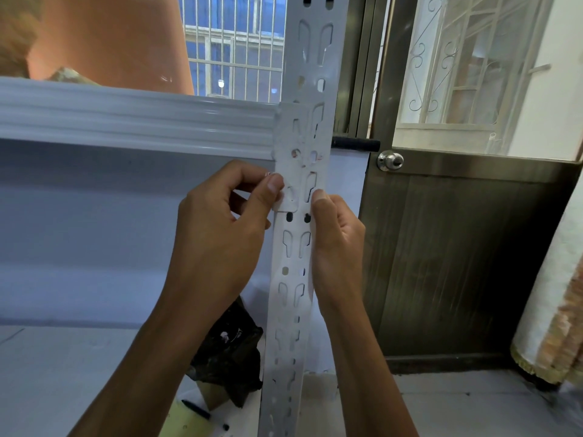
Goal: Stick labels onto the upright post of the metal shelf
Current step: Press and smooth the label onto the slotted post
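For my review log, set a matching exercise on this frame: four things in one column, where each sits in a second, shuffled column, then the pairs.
Things:
1. label
2. door knob
3. black bag
4. marker

Places:
A. on the metal door, right of the post
B. lying on a yellow surface near the bottom edge
C. pinched by the left hand against the post
D. partly hidden behind the left forearm, left of the post

Pairs: 1-C; 2-A; 3-D; 4-B.
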